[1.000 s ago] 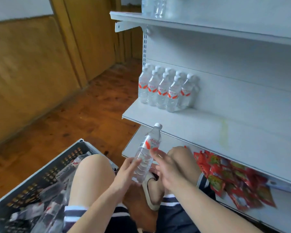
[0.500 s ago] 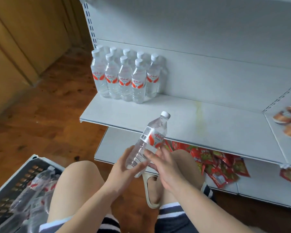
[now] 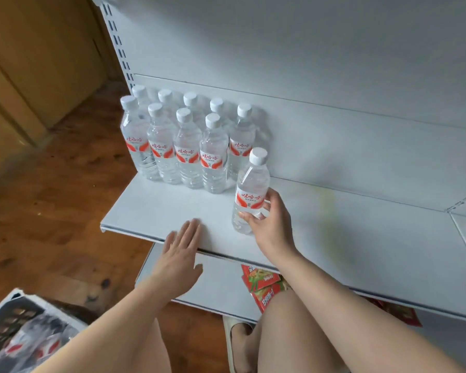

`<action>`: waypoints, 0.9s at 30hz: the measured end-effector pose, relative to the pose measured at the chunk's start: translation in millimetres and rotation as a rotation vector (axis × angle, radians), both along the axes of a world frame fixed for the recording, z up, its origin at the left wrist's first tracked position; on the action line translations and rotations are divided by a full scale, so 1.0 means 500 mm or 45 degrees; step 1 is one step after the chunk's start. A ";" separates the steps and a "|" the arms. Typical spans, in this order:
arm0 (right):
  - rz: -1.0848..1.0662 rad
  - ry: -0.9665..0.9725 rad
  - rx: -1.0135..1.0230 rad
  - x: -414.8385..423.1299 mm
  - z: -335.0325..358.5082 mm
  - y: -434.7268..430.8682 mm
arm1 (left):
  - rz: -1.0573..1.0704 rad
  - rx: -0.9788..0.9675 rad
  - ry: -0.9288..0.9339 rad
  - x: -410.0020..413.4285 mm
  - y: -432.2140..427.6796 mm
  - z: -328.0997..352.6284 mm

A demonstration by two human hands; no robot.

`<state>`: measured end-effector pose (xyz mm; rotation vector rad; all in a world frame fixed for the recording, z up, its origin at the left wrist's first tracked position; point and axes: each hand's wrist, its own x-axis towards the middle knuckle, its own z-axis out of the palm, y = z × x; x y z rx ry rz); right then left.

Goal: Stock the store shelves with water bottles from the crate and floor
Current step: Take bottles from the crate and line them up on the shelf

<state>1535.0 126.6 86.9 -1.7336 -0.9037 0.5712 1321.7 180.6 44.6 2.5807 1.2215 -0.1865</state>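
My right hand [image 3: 269,224] gripped the bottle [image 3: 250,189] round its label, thumb on one side and fingers curled round the other. It held the bottle upright at the shelf [image 3: 361,251], just to the right of the row of bottles [image 3: 186,146] and a little forward of it. I could not tell whether its base had met the shelf. My left hand [image 3: 180,254] lay flat on the shelf's front edge, fingers straight, holding nothing.

The danger, as I judged it, was the tight cluster beside me. A careless push inward could knock the nearest bottle and topple the rest like skittles. Letting go while the bottle leaned could send it over the front edge onto the snack packets [image 3: 264,284] below. The thin plastic might also buckle and slip under a hard squeeze. What looked like more bottles waited in the crate [image 3: 19,332] by my knee.
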 end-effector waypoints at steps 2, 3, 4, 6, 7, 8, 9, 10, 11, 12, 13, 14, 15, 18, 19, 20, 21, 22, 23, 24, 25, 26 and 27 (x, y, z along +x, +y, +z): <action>0.051 -0.090 -0.015 0.016 -0.011 0.038 | -0.027 0.013 0.073 -0.004 -0.003 -0.012; 0.077 -0.134 -0.025 0.022 -0.014 0.058 | -0.030 0.014 0.078 -0.004 -0.004 -0.013; 0.094 -0.188 -0.031 0.026 -0.015 0.078 | -0.032 0.006 0.084 -0.004 -0.004 -0.012; 0.106 -0.322 -0.053 0.031 -0.014 0.116 | -0.024 -0.003 0.082 -0.004 -0.002 -0.011; 0.106 -0.381 -0.076 0.033 -0.012 0.133 | -0.020 -0.012 0.079 -0.005 -0.002 -0.011; 0.104 -0.434 -0.102 0.035 -0.010 0.150 | -0.018 -0.025 0.077 -0.006 -0.001 -0.012; 0.099 -0.481 -0.133 0.037 -0.007 0.165 | -0.018 -0.033 0.076 -0.009 0.000 -0.014; 0.093 -0.517 -0.169 0.040 -0.005 0.178 | -0.018 -0.033 0.070 -0.010 0.001 -0.018; 0.085 -0.546 -0.205 0.043 -0.004 0.186 | -0.014 -0.030 0.057 -0.011 0.001 -0.021; 0.079 -0.571 -0.233 0.047 -0.006 0.192 | -0.012 -0.028 0.048 -0.010 0.002 -0.025; 0.076 -0.591 -0.255 0.050 -0.007 0.196 | -0.011 -0.029 0.052 -0.010 0.002 -0.028; 0.077 -0.601 -0.277 0.052 -0.009 0.197 | -0.011 -0.032 0.060 -0.009 0.002 -0.032; 0.079 -0.610 -0.300 0.053 -0.009 0.196 | -0.008 -0.029 0.063 -0.009 0.002 -0.034; 0.050 -0.584 -0.424 0.044 -0.006 0.187 | -0.017 -0.039 0.063 -0.010 0.009 -0.034; 0.018 -0.526 -0.469 0.034 -0.005 0.177 | -0.028 -0.053 0.061 -0.012 0.009 -0.030; -0.020 -0.448 -0.493 0.020 -0.004 0.163 | -0.037 -0.059 0.053 -0.015 0.009 -0.025; -0.057 -0.357 -0.502 -0.002 -0.003 0.145 | -0.039 -0.070 0.029 -0.020 0.005 -0.017; -0.081 -0.271 -0.499 -0.031 0.000 0.121 | -0.025 -0.095 -0.014 -0.027 -0.003 -0.008; -0.082 -0.189 -0.478 -0.065 0.002 0.096 | 0.012 -0.133 -0.080 -0.036 -0.015 0.002; -0.060 -0.106 -0.427 -0.102 0.005 0.068 | 0.071 -0.179 -0.160 -0.048 -0.029 0.012; -0.014 -0.029 -0.350 -0.142 0.007 0.040 | 0.145 -0.218 -0.249 -0.063 -0.046 0.024; 0.046 0.035 -0.266 -0.182 0.010 0.012 | 0.230 -0.229 -0.333 -0.079 -0.064 0.037; 0.101 0.084 -0.184 -0.219 0.013 -0.015 | 0.311 -0.217 -0.393 -0.096 -0.082 0.050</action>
